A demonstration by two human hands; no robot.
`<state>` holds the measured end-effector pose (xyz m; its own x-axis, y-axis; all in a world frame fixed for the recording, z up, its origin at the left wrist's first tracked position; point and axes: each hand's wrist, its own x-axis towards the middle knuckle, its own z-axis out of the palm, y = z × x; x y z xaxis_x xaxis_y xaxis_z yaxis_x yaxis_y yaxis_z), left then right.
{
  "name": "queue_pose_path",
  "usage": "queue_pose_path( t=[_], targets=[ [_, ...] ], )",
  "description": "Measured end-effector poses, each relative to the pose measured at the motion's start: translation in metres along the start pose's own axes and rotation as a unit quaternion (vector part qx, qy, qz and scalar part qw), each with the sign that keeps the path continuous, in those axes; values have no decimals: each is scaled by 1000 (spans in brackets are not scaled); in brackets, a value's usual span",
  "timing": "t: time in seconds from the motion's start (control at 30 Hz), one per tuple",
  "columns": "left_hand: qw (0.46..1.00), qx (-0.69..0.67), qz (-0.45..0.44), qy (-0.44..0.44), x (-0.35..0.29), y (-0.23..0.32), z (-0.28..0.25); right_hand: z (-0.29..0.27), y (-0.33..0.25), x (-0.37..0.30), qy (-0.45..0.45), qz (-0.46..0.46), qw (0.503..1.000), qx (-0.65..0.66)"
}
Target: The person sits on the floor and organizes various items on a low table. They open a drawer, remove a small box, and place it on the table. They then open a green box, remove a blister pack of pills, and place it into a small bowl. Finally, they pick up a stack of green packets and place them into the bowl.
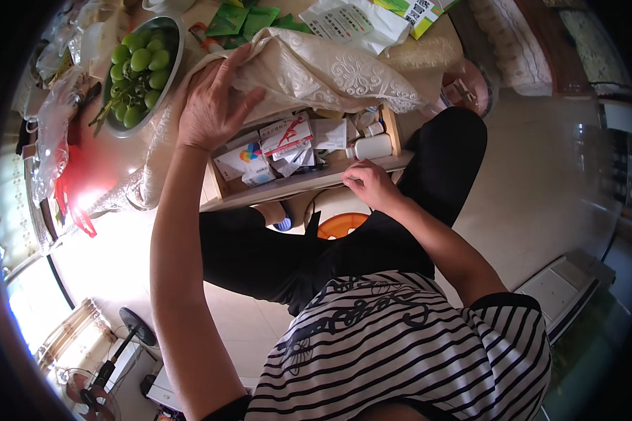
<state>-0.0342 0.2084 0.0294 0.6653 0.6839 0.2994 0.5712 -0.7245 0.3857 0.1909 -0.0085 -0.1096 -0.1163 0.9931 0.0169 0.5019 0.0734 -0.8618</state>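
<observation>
My left hand (214, 102) lies spread on the cream embossed tablecloth (323, 67), pressing the bunched cloth back at the table's edge. Below the cloth a wooden drawer (288, 188) stands pulled out. Inside are a white box with a red figure (286, 135), a white box with a colourful pattern (244, 160), folded papers and a white bottle (372, 146) lying on its side. At the drawer's front edge my right hand (372, 184) is closed, its fingers curled in. What they hold, if anything, is hidden.
A metal bowl of green grapes (175, 77) stands on the table at left. Green packets (242, 22) and a white plastic bag (354, 24) lie at the back. Between my legs, under the drawer, is an orange round object (342, 225). A fan (137, 326) stands at lower left.
</observation>
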Motion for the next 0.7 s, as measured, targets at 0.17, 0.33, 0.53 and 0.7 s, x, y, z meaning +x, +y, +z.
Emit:
queue_pose_path(
  t=[0.17, 0.33, 0.53, 0.7],
  targets=[
    [1000, -3, 10, 5, 1, -1, 2, 2, -13, -24, -63, 44, 996, 42],
    [1000, -10, -3, -14, 2, 2, 0, 13, 6, -36, -198, 68, 975, -68],
    [1000, -13, -8, -15, 3, 4, -1, 18, 10, -27, -200, 102, 971, -87],
    [1000, -7, 4, -8, 3, 0, 0, 16, 8, -24, -192, 107, 972, -77]
  ],
)
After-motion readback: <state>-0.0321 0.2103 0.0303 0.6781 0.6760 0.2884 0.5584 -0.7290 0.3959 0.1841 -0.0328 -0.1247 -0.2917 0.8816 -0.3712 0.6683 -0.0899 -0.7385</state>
